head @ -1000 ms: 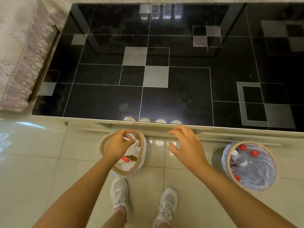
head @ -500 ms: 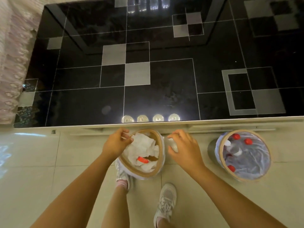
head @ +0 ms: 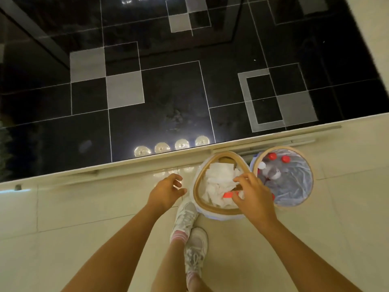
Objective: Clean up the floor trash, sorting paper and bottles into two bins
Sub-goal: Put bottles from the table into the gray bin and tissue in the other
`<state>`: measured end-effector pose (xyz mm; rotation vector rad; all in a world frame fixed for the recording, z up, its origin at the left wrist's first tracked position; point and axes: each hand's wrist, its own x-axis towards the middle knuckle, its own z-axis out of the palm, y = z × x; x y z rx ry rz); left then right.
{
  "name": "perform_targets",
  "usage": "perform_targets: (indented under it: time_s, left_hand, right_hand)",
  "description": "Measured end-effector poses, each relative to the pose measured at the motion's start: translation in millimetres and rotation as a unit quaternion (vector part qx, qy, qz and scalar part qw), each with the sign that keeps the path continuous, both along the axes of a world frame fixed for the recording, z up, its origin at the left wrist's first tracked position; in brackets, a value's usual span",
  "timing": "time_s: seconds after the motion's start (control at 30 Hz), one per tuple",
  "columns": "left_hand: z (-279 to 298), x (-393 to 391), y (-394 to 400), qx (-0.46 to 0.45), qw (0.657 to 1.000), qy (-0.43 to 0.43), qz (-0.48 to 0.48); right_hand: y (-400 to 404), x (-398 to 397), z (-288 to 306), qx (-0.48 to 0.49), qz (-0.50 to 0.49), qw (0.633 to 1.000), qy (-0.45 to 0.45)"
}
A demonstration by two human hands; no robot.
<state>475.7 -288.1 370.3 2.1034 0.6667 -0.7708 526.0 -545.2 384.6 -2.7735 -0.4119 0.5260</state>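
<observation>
The paper bin (head: 197, 187), with a tan rim and a white liner, holds crumpled white paper (head: 217, 183) and a small red piece (head: 228, 195). It stands touching the bottle bin (head: 309, 187), which holds clear bottles with red caps (head: 272, 156). My right hand (head: 255, 197) hangs over the paper bin with its fingers curled down around the red piece; whether they grip it is hidden. My left hand (head: 166, 190) is just left of the paper bin, fingers spread and holding nothing.
A low table with a glossy black patterned top (head: 168, 98) and a white edge fills the space ahead; both bins stand against its front. My two feet in white shoes (head: 187, 218) are on the cream floor tiles (head: 63, 218) just behind the paper bin.
The paper bin has shifted right and now touches the bottle bin. My left hand has let go of its rim and opened. My right hand has moved over the bin's contents.
</observation>
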Motion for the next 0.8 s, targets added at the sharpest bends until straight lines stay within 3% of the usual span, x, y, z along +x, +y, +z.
perform_targets:
  time_s: [0.2,0.4,0.5,0.63,0.8]
  left_hand:
    - [16.2,35.8,-49.9,0.014,0.997,-0.004,-0.076]
    - [71.3,81.4,-107.3,0.038,0.989,-0.033,-0.138]
    - [100.3,103.0,-148.5,0.068,0.983,-0.071,-0.153]
    - [153.5,116.7,-223.2,0.098,0.972,-0.115,-0.180]
    - [256.0,120.3,-321.8,0.066,0.963,-0.173,-0.196]
  right_hand:
    - [-52.8,16.8,24.9,-0.011,-0.051,0.999,-0.002]
    - [-104.0,41.0,80.6,0.056,-0.111,0.991,-0.040]
    - [-145.2,48.2,105.9,0.039,-0.090,0.992,-0.075]
    - [-220.4,53.8,156.6,0.021,-0.064,0.992,-0.104]
    - [-312.4,42.6,265.1,0.035,-0.068,0.986,-0.145]
